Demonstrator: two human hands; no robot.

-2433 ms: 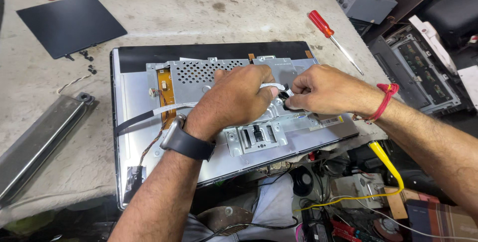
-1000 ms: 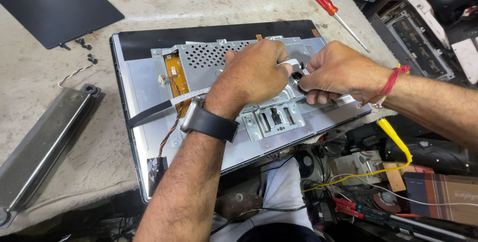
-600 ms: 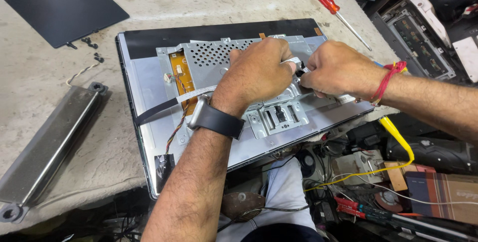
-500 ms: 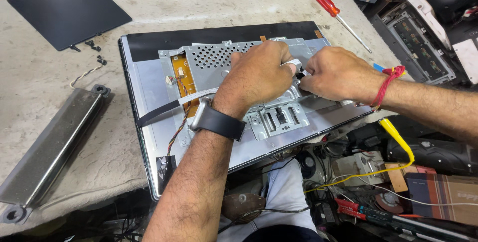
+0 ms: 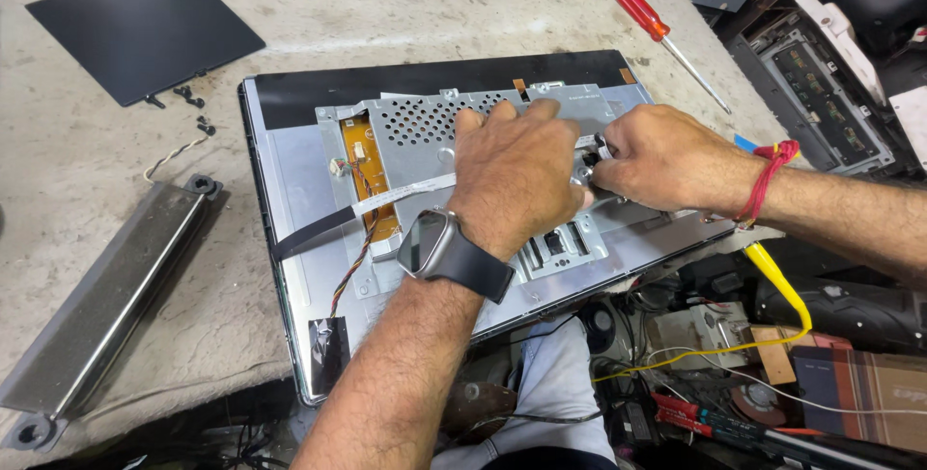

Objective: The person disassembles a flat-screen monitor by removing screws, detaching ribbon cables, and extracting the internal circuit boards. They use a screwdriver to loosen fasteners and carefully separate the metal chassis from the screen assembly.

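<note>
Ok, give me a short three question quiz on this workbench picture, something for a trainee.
1. True or false: the left hand lies palm down on the metal plate of the monitor.
2. Which lies beyond the monitor's far right corner? A red-handled screwdriver, B hammer, C pliers.
3. What is worn on the right hand's wrist?

Key: 1 true. 2 A. 3 a red thread band.

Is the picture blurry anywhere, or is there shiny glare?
Head view: sharp and evenly lit; the left hand and right hand look crisp, only mild sheen on the metal plate, soft shadows under the screwdriver.
</note>
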